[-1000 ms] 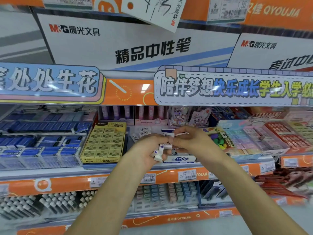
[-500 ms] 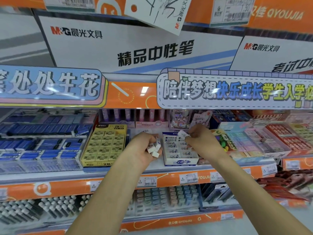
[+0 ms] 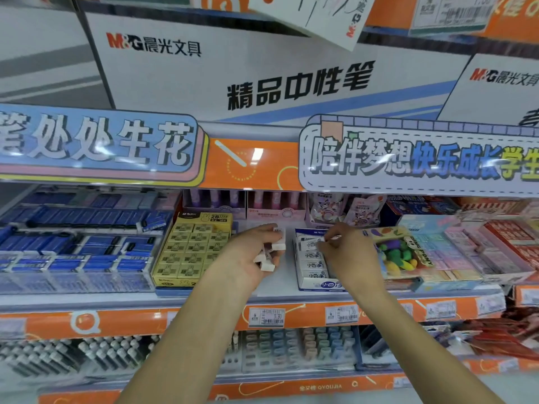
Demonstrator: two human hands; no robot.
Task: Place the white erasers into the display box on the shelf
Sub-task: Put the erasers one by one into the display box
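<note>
The white and blue display box (image 3: 319, 284) stands on the middle shelf, with rows of white erasers lying in it. My left hand (image 3: 250, 258) hovers just left of the box, palm up, closed around a small bunch of white erasers (image 3: 269, 256). My right hand (image 3: 347, 252) is over the right side of the box, pinching one white eraser (image 3: 332, 238) between thumb and fingers above the upper rows. The right half of the box is hidden behind this hand.
A yellow 2B eraser box (image 3: 189, 252) sits left of my left hand, blue stock (image 3: 73, 252) further left. A box of coloured shaped erasers (image 3: 399, 252) and pastel packs (image 3: 455, 252) crowd the right. Orange shelf edge with price tags (image 3: 267, 316) runs below.
My hands have separated: the right took one eraser from the left hand's bunch and moved it over the box. The left hand drifted slightly left.
</note>
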